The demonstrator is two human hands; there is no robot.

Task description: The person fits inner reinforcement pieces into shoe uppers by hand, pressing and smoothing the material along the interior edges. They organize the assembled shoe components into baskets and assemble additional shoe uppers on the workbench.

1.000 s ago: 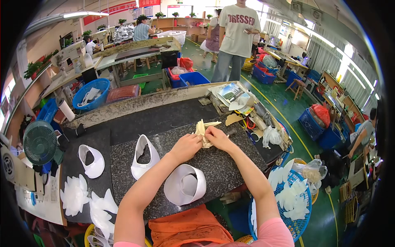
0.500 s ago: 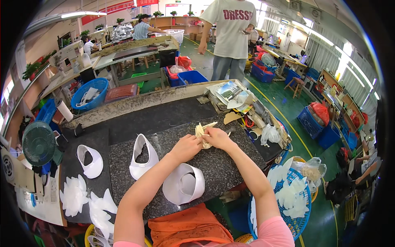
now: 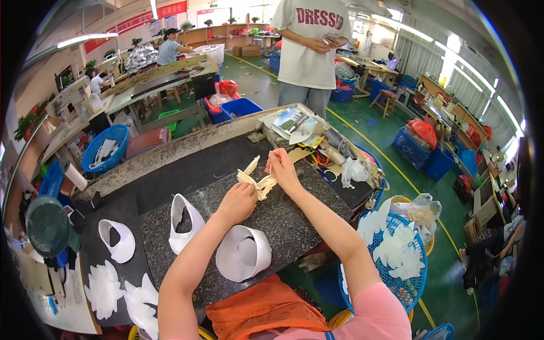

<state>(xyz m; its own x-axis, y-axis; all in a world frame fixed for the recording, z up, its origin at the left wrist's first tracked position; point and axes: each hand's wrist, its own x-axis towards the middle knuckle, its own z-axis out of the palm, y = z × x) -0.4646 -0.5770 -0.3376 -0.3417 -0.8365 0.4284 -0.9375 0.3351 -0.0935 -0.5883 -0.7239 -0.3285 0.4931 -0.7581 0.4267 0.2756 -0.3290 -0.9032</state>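
Over the dark speckled slab [image 3: 306,224], my left hand [image 3: 239,201] is closed on a bundle of cream-coloured strips [image 3: 264,186], some sticking up and some looped. Just right of the bundle, my right hand [image 3: 282,169] is raised with its fingers pinched together; what they hold, if anything, is too small to make out. Two white shoe uppers stand on the slab: one upper [image 3: 195,231] left of my left forearm, another upper [image 3: 262,254] between my forearms. A third upper [image 3: 126,248] sits further left on the black mat [image 3: 133,209].
White cut pieces [image 3: 104,289] lie in piles at the near left. A blue basket [image 3: 418,283] with more white pieces stands at my right. Papers, tape and a plastic bag [image 3: 354,171] crowd the bench's right end. A person [image 3: 309,51] stands across the bench; a green fan [image 3: 48,226] is at left.
My right hand has come away from my left and up, while the left keeps the bundle. The view has shifted slightly right. The person across the bench has brought both hands together.
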